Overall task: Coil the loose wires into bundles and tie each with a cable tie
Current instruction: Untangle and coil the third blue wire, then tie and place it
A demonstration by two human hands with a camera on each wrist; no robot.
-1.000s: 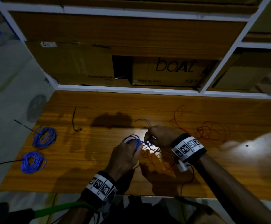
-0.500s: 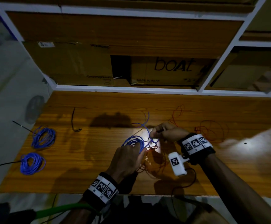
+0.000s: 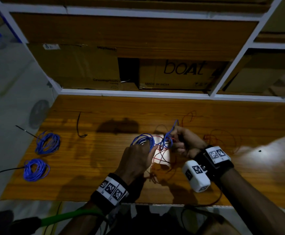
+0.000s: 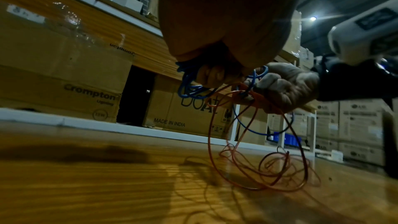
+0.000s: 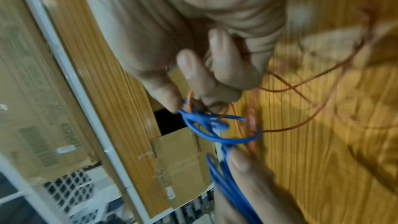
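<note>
Now we see right hand [image 3: 183, 143] raised off table [image 3: 96, 167] since a second ago, drawing free blue end up; winding of third bundle continues. Left hand [image 3: 136, 160] grips blue coil [image 3: 143, 139] just above table centre; right fingers [image 5: 193, 74] pinch blue tail, tangled with loose red wire [image 4: 264, 168]. Two finished blue bundles [image 3: 47, 143] lie far left.

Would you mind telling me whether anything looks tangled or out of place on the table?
Yes: the blue wire held between the left hand and right hand is snarled with loose red wire, which trails onto the table.
</note>
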